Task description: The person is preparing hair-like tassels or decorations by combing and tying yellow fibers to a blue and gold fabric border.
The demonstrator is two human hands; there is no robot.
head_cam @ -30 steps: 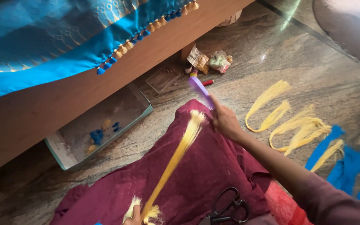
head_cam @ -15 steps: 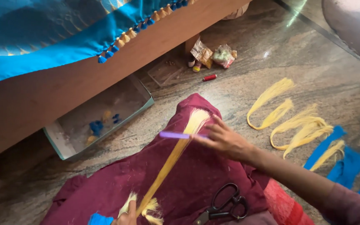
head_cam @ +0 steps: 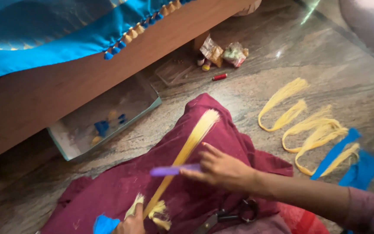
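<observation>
Right hand (head_cam: pixel 224 170) pinches purple comb (head_cam: pixel 175 170) crosswise over the yellow thread bundle (head_cam: pixel 186 149) on the maroon cloth (head_cam: pixel 122 186). Left hand (head_cam: pixel 131 222) grips the bundle's near end; bundle runs diagonally away toward the cloth's far edge.

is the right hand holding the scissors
No, the right hand holds a purple comb across the yellow thread bundle, while the scissors lie on the maroon cloth.

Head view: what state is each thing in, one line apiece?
Yellow threads: stretched straight over the maroon cloth.
Comb: held in right hand, lying across the threads.
Left hand: pinching the threads' near end.
Scissors: lying on the cloth, untouched.
Tray: open, on the floor.
</observation>
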